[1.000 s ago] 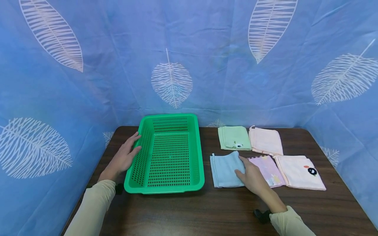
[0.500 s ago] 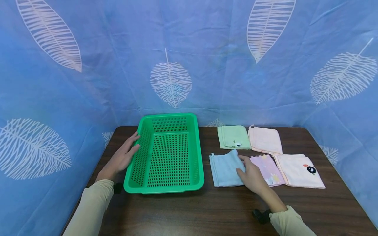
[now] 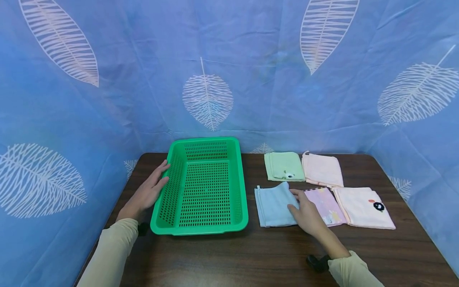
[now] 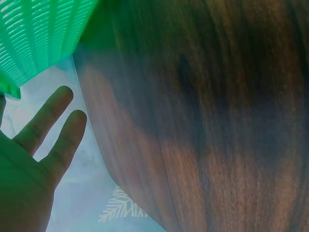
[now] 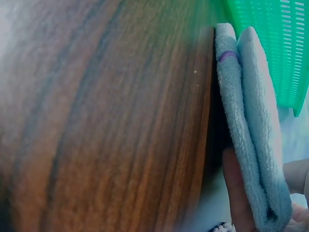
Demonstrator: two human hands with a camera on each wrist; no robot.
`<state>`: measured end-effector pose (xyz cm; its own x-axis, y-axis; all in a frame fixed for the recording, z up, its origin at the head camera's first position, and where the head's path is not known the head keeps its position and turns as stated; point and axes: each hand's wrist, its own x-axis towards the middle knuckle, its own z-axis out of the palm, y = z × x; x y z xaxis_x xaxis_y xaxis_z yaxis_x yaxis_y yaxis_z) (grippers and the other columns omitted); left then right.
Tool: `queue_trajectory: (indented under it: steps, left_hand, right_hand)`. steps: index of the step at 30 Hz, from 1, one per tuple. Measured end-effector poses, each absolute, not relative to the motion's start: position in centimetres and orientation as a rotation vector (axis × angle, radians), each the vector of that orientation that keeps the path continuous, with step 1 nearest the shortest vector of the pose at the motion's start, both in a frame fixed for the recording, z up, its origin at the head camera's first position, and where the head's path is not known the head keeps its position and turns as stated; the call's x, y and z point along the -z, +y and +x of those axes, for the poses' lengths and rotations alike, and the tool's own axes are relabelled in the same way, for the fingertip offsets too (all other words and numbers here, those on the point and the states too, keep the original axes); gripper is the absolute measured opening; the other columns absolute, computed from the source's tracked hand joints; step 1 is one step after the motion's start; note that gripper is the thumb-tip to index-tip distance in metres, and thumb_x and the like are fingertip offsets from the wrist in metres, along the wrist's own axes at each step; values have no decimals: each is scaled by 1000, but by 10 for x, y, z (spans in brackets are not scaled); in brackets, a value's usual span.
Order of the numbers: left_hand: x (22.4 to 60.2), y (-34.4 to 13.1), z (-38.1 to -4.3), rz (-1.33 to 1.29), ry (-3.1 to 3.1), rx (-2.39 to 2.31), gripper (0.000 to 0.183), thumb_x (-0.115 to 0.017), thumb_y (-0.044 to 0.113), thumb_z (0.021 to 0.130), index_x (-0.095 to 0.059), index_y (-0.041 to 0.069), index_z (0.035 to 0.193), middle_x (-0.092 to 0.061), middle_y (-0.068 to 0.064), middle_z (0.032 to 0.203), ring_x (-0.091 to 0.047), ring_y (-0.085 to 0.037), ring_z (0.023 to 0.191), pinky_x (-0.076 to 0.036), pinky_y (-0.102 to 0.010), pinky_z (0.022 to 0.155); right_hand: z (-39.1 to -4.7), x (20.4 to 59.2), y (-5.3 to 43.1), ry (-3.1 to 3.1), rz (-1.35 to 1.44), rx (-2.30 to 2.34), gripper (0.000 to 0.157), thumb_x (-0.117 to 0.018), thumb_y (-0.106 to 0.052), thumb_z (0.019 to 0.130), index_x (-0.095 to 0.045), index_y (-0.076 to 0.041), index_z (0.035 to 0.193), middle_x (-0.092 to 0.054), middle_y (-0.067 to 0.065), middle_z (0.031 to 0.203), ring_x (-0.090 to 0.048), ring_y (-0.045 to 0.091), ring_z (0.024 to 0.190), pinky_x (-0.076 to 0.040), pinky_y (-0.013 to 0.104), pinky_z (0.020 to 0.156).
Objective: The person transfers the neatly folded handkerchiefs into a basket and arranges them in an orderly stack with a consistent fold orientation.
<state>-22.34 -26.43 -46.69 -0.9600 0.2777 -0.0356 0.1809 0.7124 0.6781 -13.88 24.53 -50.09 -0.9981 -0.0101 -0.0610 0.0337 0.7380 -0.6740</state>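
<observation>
A folded light blue washcloth (image 3: 276,205) lies right of the green plastic basket (image 3: 206,191), its far right corner raised. My right hand (image 3: 306,213) pinches the washcloth's right edge. In the right wrist view, a finger (image 5: 236,188) lies on one side of the folded blue layers (image 5: 251,130) and the thumb is on the other. My left hand (image 3: 147,193) lies against the basket's left rim with fingers extended. In the left wrist view, that hand (image 4: 29,174) has its fingers spread, close to the perforated basket wall (image 4: 38,38). No contents show inside the basket.
Behind the blue washcloth lies a folded green cloth (image 3: 285,166), with a pale pink cloth (image 3: 322,169) beside it. A purple patterned cloth (image 3: 326,205) and a white cloth (image 3: 362,207) lie to the right. A blue leaf-print curtain (image 3: 251,99) surrounds the dark wooden table (image 3: 229,259).
My right hand's fingers have drawn in slightly at the blue washcloth's right edge, and its raised corner has shifted a little left. My left hand and the basket stay put.
</observation>
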Motion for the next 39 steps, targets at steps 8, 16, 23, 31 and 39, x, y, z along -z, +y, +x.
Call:
queue_trajectory:
  steps: [8,16,23,31,39]
  left_hand:
    - [466,-262,-222,363,2792,-1068,59,-30,49,111,-15,30,165,1,14,173,-7,-35,161,-17,-72,120]
    - [466,-263,-222,354,2784,-1066,59,-30,50,111,-14,31,165,2,14,173,-7,-36,161,-17,-73,119]
    - [465,-265,-223,352,2766,-1086,60,-31,52,111,-14,33,165,1,11,174,-7,-37,161,-17,-73,119]
    - [464,-264,-223,355,2771,-1070,59,-30,51,111,-13,32,165,2,15,173,-7,-37,161,-17,-74,119]
    - [464,-262,-223,357,2778,-1075,60,-30,49,111,-14,30,165,2,13,173,-7,-36,161,-17,-72,120]
  right_hand:
    - [-140,502,250,2745,63,1290,56,-55,-11,104,-33,3,154,-43,34,153,-41,49,144,-42,65,111]
    - [-143,504,252,2661,97,1405,56,-53,-12,105,-31,0,155,-40,30,158,-38,45,148,-41,63,113]
    - [-143,498,249,2657,86,1453,55,-55,-14,105,-33,-1,154,-43,28,156,-46,41,142,-49,53,106]
    - [-143,488,246,2556,102,1603,60,-56,-13,105,-29,-2,157,-41,27,158,-51,40,138,-57,44,98]
    - [-144,486,248,2539,79,1631,65,-55,-13,105,-24,-4,161,-35,26,162,-44,39,144,-50,50,108]
